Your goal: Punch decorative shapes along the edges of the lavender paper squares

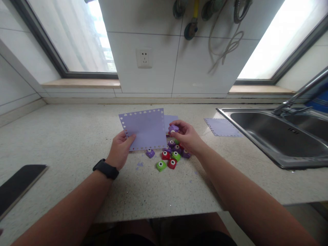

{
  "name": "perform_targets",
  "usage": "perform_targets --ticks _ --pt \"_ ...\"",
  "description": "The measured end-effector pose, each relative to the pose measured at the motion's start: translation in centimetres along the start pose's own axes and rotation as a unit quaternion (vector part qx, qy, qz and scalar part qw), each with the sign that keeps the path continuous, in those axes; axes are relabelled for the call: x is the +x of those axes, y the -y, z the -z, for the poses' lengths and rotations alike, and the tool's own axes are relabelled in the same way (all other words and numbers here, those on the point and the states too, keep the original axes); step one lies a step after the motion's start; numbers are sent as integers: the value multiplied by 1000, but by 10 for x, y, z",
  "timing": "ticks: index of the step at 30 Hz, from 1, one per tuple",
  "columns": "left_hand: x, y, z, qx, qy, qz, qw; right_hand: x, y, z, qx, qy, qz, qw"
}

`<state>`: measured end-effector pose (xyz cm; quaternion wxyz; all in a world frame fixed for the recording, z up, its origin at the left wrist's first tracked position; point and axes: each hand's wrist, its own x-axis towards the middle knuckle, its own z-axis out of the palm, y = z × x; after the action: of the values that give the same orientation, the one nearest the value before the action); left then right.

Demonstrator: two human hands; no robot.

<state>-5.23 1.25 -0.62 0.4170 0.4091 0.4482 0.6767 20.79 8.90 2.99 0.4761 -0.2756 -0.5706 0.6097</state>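
Note:
A sheet of purple paper (147, 130) is held up by my left hand (121, 147), thumb in front and fingers behind at its lower left corner. Small punched shapes run along its top, left and bottom edges. Close to the sheet's right edge, my right hand (188, 135) grips a purple craft punch (173, 128) between thumb and fingers. Below lies a cluster of more punches, among them a red punch (172, 163), a green punch (161, 166) and a purple punch (150, 153). Behind the held sheet, part of another purple sheet (171, 119) shows.
Another edge-punched purple sheet (222, 127) lies by the steel sink (256, 136) on the right. Paper scraps (139, 164) dot the speckled counter (77, 136). A dark flat object (22, 184) rests at the left. A socket (144, 58) is on the back wall.

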Motion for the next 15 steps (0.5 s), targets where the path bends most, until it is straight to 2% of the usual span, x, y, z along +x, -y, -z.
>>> perform_targets --ticks 10,15 --pt "-1 0 -1 23 -15 -4 1000 -3 8 -2 -48 -34 31 998" --pt "-1 0 0 23 -16 -1 1000 -5 13 -3 -52 -27 45 997"
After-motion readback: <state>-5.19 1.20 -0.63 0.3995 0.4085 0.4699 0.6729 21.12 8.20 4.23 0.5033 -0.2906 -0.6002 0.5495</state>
